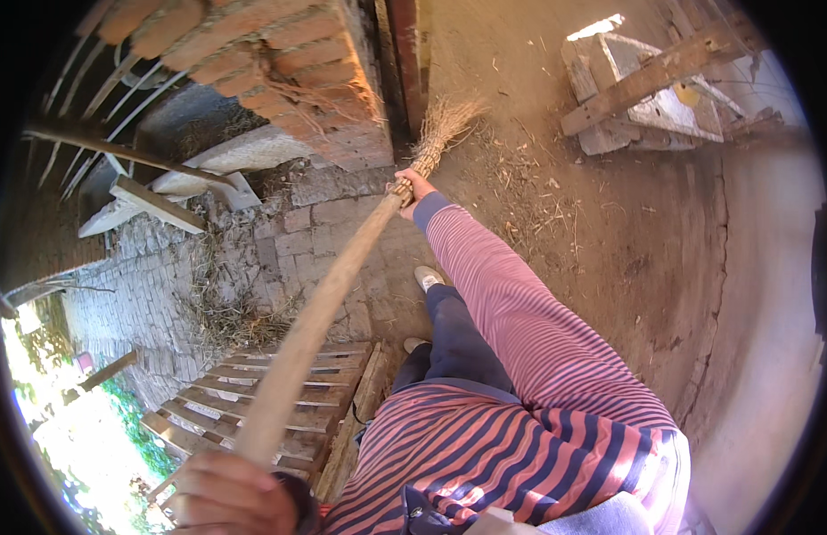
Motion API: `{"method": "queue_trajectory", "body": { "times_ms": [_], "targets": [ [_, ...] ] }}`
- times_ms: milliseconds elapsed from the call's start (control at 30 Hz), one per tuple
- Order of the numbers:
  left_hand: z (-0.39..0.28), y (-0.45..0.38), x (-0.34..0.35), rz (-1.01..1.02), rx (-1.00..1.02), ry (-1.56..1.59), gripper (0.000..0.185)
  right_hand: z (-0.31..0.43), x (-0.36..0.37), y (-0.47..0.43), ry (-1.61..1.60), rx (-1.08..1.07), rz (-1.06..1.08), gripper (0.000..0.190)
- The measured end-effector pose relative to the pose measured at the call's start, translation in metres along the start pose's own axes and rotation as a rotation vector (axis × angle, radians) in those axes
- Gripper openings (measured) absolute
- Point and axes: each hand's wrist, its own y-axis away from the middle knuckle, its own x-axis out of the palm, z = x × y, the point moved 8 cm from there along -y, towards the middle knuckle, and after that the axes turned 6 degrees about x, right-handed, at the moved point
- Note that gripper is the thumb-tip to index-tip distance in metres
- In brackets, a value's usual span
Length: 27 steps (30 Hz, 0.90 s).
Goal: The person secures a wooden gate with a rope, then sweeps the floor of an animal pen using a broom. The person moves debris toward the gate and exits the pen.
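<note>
A broom with a long wooden handle (pixel 320 314) runs slantwise across the view. My left hand (pixel 233 495) grips the handle's upper end close to the camera, at the lower left. Farther down, my right hand (pixel 415 190) is closed around the bound top of the twig broom head (pixel 447 130). The loose twig ends fan out over the dirt floor, beside the foot of a brick pillar. Scattered straw and twigs (pixel 540 194) lie on the ground to the right of the broom head.
A slatted wooden pallet (pixel 273 394) lies at lower left, near a heap of dry stalks (pixel 233 321) on the brick paving (pixel 333 234). The brick pillar (pixel 306 73) rises ahead. Boards (pixel 159 204) lean at left; a wooden frame (pixel 654 93) stands at upper right, a wall (pixel 768 301) at right.
</note>
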Motion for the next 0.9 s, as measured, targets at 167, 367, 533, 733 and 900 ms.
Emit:
{"method": "queue_trajectory", "body": {
  "times_ms": [167, 367, 533, 733, 900],
  "targets": [
    [0.038, -0.013, 0.031, 0.102, -0.114, 0.205, 0.012, -0.009, -0.131, 0.035, -0.127, -0.005, -0.019, 0.019],
    [0.040, -0.067, -0.041, -0.050, -0.359, 0.260, 0.023, -0.047, -0.161, 0.147, -0.281, -0.096, -0.116, 0.021],
    [-0.012, -0.076, -0.123, -0.111, -0.083, 0.013, 0.017, -0.015, -0.041, 0.166, -0.281, -0.137, -0.020, 0.023],
    [0.022, -0.021, 0.088, 0.256, -0.008, 0.207, 0.007, 0.116, -0.011, 0.055, -0.204, -0.166, 0.142, 0.016],
    [0.092, -0.010, 0.126, 0.378, -0.144, 0.299, 0.007, 0.138, -0.159, 0.066, -0.283, -0.261, -0.070, 0.018]
  ]
}}
